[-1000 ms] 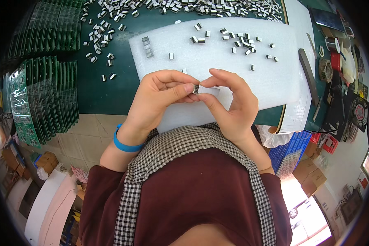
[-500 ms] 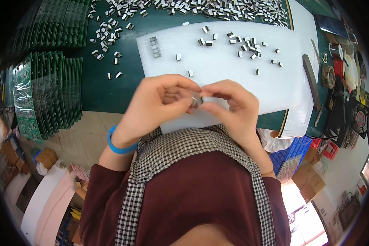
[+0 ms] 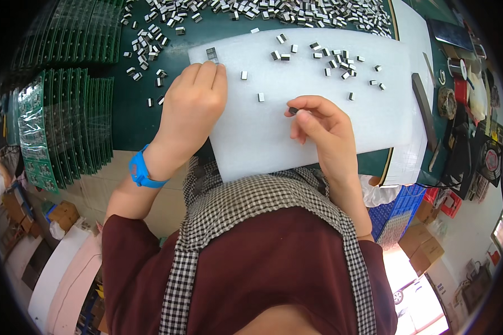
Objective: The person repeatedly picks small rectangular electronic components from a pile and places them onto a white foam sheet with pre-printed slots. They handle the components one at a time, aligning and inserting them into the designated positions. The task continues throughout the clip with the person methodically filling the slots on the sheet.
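Note:
My left hand (image 3: 194, 106) is over the left part of a white foam sheet (image 3: 246, 145), its fingers bent down and pressed together. Its fingertips are hidden, so what they hold, if anything, cannot be seen. Just beyond them shows the far end of a short row of grey-faced digit displays (image 3: 212, 54). My right hand (image 3: 327, 125) is raised above the middle of the sheet. Between its thumb and index finger it pinches a small dark digit display (image 3: 293, 111). Two loose white-sided displays (image 3: 244, 75) lie between the hands, and several more (image 3: 335, 60) lie scattered at the far right.
A large heap of the same small parts (image 3: 274, 12) covers the far table. Stacked green circuit boards (image 3: 67, 128) stand at the left. A dark bar (image 3: 423, 111), a solder spool (image 3: 457, 68) and other tools lie at the right. A blue crate (image 3: 395, 209) sits below.
My hands were together near the sheet's front edge, each with a small part. The left has moved away to the far left, over the row; the right has drawn slightly right and farther forward.

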A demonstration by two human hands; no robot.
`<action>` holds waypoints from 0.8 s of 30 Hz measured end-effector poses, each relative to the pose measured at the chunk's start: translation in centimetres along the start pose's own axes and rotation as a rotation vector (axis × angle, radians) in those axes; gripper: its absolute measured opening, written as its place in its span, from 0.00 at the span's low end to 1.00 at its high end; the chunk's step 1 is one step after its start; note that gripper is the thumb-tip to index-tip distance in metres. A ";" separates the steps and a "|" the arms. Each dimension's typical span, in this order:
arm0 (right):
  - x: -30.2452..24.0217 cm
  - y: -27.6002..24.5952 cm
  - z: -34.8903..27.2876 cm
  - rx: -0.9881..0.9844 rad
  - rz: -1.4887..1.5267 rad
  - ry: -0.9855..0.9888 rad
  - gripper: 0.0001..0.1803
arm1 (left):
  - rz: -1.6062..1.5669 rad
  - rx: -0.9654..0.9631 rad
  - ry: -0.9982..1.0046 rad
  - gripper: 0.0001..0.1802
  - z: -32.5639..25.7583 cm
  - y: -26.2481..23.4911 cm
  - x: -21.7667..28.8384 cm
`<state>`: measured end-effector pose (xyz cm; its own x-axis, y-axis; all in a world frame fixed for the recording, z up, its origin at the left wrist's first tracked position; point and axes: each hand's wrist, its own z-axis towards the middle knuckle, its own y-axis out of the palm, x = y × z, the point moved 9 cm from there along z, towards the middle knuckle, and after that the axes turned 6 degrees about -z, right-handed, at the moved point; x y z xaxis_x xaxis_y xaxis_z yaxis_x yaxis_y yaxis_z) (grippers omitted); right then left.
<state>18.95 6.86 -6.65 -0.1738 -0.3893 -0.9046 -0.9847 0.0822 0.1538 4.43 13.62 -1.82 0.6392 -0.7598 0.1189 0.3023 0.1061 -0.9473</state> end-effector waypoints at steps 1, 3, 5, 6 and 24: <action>0.1 0.1 0.0 -0.011 0.001 0.011 0.12 | -0.014 0.005 0.019 0.14 0.0 0.0 -0.2; 0.4 0.4 -0.2 -0.032 0.005 0.032 0.12 | -0.135 0.068 0.009 0.11 0.0 -0.4 -1.3; 0.0 0.4 -0.1 -0.019 -0.007 -0.061 0.12 | -0.350 0.184 -0.047 0.09 -0.1 -1.1 -2.9; -0.2 0.3 -0.1 -0.012 -0.014 -0.103 0.12 | -0.493 0.131 -0.222 0.07 -0.2 -0.9 -4.2; -5.6 1.1 -2.5 0.242 -0.619 -0.630 0.23 | -2.220 -0.180 -0.881 0.08 -2.9 6.2 3.2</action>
<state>18.80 6.81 -0.38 0.4943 0.1392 -0.8581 -0.8570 0.2437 -0.4541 6.26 9.99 -8.21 -0.3769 0.7265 0.5746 0.6636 -0.2210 0.7147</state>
